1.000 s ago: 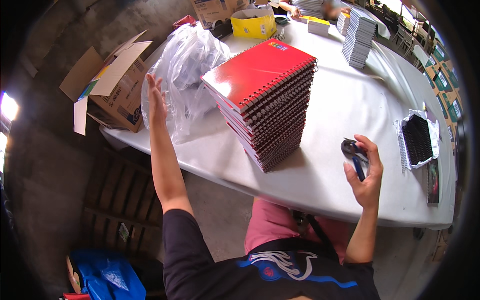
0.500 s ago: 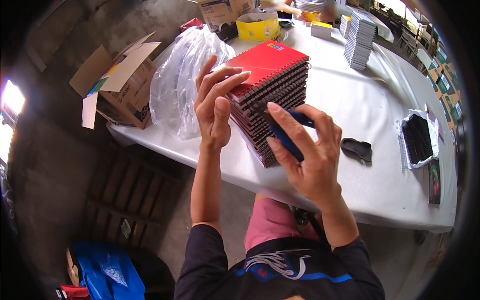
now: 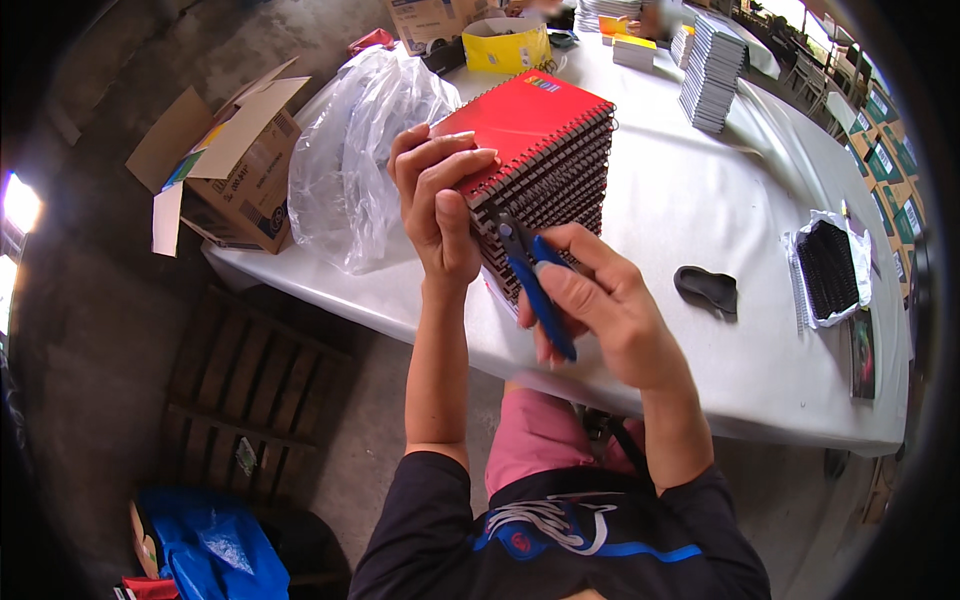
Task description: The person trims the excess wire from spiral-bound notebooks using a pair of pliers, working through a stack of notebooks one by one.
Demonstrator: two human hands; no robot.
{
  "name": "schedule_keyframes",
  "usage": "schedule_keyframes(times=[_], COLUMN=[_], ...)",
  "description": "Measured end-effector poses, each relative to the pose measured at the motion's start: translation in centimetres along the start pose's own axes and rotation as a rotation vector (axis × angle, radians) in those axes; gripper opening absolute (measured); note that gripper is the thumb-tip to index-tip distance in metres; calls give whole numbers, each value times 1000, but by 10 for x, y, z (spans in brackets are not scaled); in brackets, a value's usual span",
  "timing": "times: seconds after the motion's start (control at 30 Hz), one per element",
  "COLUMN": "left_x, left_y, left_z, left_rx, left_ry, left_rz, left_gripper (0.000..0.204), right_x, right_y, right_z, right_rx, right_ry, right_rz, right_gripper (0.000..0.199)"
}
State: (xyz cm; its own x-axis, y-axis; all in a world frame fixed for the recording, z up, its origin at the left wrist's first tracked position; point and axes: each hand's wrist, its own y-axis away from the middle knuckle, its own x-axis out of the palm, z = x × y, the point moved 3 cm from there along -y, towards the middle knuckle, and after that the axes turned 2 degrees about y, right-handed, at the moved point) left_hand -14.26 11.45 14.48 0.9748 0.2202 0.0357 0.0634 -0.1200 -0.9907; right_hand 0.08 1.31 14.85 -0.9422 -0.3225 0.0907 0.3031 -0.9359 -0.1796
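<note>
A tall stack of spiral notebooks (image 3: pixel 545 125) with a red top cover stands at the near side of the table, its black wire bindings facing right and toward me. My left hand (image 3: pixel 440 205) lies over the cover's near left corner, fingers on top and thumb down the stack's side. Blue-handled wire cutters (image 3: pixel 538 300) are gripped in my right hand (image 3: pixel 610 310). Their jaws touch or nearly touch the bindings at the near corner, just right of my left thumb. Whether the jaws hold a wire is too small to tell.
The white-covered table (image 3: pixel 760 390) bears a clear plastic bag (image 3: pixel 350 160), an open carton (image 3: pixel 240 190), a yellow box (image 3: pixel 505 48) and a tall notebook stack (image 3: pixel 712 75). To the right lie a dark curved object (image 3: pixel 706 290) and a pack of black binding wires (image 3: pixel 830 275).
My left fingers have come down together onto the red cover. My right hand has turned the wire cutters more upright and brought their jaws to the near corner of the bindings.
</note>
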Motion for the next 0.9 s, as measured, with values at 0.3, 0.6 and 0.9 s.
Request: schedule_keyframes(times=[0.3, 0.6, 0.9], left_x=[-4, -1, -2], left_y=[-3, -2, -1], left_z=[1, -1, -2], left_rx=[-43, -56, -27], left_ry=[-20, -14, -6], left_rz=[18, 17, 36], left_gripper=[41, 41, 41], right_x=[2, 7, 5], right_y=[10, 5, 2], right_z=[-2, -6, -20], right_rx=[-593, -638, -308], right_ry=[923, 1069, 279], right_rz=[-457, -507, -205], right_gripper=[42, 36, 35])
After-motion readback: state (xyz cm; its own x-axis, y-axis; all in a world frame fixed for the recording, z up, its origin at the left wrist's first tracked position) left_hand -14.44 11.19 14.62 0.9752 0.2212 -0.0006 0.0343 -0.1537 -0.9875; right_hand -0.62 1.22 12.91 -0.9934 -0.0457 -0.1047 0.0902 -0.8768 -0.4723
